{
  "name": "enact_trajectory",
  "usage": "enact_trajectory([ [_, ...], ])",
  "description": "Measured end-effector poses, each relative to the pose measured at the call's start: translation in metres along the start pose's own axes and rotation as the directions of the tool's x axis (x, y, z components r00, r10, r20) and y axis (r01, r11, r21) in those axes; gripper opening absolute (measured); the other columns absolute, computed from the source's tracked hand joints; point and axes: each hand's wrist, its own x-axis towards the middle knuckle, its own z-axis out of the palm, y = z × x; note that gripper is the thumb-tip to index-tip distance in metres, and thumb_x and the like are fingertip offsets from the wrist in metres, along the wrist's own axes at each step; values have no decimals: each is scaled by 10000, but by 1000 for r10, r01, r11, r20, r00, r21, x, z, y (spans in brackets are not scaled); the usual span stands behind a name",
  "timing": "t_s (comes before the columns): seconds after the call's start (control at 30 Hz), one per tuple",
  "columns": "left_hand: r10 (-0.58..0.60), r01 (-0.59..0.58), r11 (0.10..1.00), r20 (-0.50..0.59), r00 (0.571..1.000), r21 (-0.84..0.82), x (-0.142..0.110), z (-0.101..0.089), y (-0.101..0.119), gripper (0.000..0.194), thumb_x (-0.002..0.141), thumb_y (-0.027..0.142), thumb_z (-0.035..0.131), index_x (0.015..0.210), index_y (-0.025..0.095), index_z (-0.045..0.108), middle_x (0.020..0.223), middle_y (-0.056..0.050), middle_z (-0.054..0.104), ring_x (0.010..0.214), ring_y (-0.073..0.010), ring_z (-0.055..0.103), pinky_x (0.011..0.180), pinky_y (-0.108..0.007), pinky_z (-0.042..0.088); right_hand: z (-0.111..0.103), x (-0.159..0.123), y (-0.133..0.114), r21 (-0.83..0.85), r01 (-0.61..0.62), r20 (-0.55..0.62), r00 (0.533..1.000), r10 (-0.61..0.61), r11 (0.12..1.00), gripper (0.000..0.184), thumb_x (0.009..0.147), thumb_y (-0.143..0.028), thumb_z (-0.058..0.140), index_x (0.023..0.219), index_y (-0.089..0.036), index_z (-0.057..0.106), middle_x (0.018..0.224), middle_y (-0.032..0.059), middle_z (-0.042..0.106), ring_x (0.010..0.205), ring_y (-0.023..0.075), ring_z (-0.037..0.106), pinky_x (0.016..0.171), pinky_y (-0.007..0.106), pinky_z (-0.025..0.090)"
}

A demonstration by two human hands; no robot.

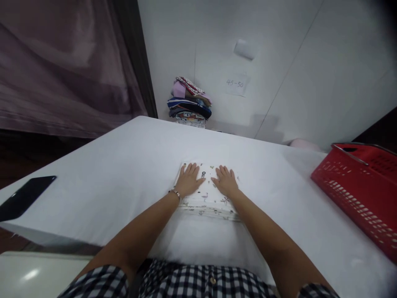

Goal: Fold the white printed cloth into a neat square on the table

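One folded, flamingo-printed cloth [204, 202] is laid on the white table [124, 174], directly before the wearer. It is covered in part by two palms-down hands, the left hand [187, 181] and the right hand [226, 181]; fingers are spread, with nothing clasped. Its layered edge is turned toward the wearer; its longer axis cannot be told. One red basket [356, 194], one black touchscreen device [26, 198] and one clothes stack [190, 108] are also seen.
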Motion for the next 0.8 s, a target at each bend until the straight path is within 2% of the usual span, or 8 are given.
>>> enact_trajectory([
  [0.3, -3, 3, 1000, 9, 1000, -18, 0, -2, 2, 662, 896, 555, 320, 1424, 156, 350, 1518, -134, 277, 1417, -289, 179, 1146, -507, 72, 2, 2, -2, -1, 2, -19, 1000, -2, 1000, 658, 939, -559, 205, 1471, -175, 264, 1554, 102, 170, 1433, 265, 106, 1127, 488, 52],
  [0.43, -8, 10, 998, 30, 1000, -61, 1, -6, 4, 648, 891, 555, 342, 1418, 176, 354, 1517, -128, 281, 1417, -286, 185, 1147, -504, 81, -5, -1, 0, 37, 11, 14, 1000, -12, 999, 626, 944, -536, 236, 1458, -185, 295, 1553, 97, 182, 1433, 255, 112, 1127, 482, 69],
  [0.53, -79, 86, 987, 49, 996, -139, 0, -18, -1, 637, 896, 549, 338, 1415, 180, 344, 1530, -113, 254, 1421, -272, 174, 1143, -495, 117, -9, -8, 14, 137, -45, -56, 997, 54, 990, 573, 939, -488, 294, 1430, -199, 354, 1552, 80, 199, 1433, 243, 116, 1129, 470, 112],
  [0.6, -194, 194, 962, 19, 981, -191, -5, -27, -10, 609, 901, 527, 343, 1396, 172, 362, 1530, -112, 257, 1415, -265, 200, 1129, -470, 183, -9, -18, 30, 242, -115, -149, 977, 154, 963, 564, 919, -450, 350, 1411, -177, 390, 1540, 87, 234, 1428, 245, 143, 1134, 451, 152],
  [0.67, -336, 326, 910, 7, 942, -257, -13, -34, -21, 583, 897, 507, 357, 1360, 155, 402, 1493, -132, 335, 1369, -265, 312, 1085, -416, 285, -5, -30, 47, 407, -188, -171, 946, 277, 894, 599, 886, -436, 404, 1401, -131, 406, 1507, 116, 307, 1399, 253, 245, 1120, 406, 242],
  [0.7, -401, 392, 872, 32, 916, -294, -17, -36, -26, 574, 891, 502, 367, 1340, 148, 423, 1451, -142, 403, 1318, -263, 395, 1046, -385, 337, -3, -36, 55, 508, -232, -143, 927, 347, 830, 618, 873, -438, 415, 1404, -121, 402, 1477, 126, 364, 1362, 261, 327, 1094, 396, 301],
  [0.8, -499, 528, 762, 179, 848, -375, -30, -37, -38, 562, 866, 521, 393, 1289, 158, 466, 1259, -124, 597, 1097, -243, 589, 899, -319, 439, 3, -56, 68, 760, -316, 6, 877, 481, 568, 691, 820, -465, 493, 1414, -129, 388, 1361, 129, 512, 1191, 262, 534, 983, 369, 439],
])
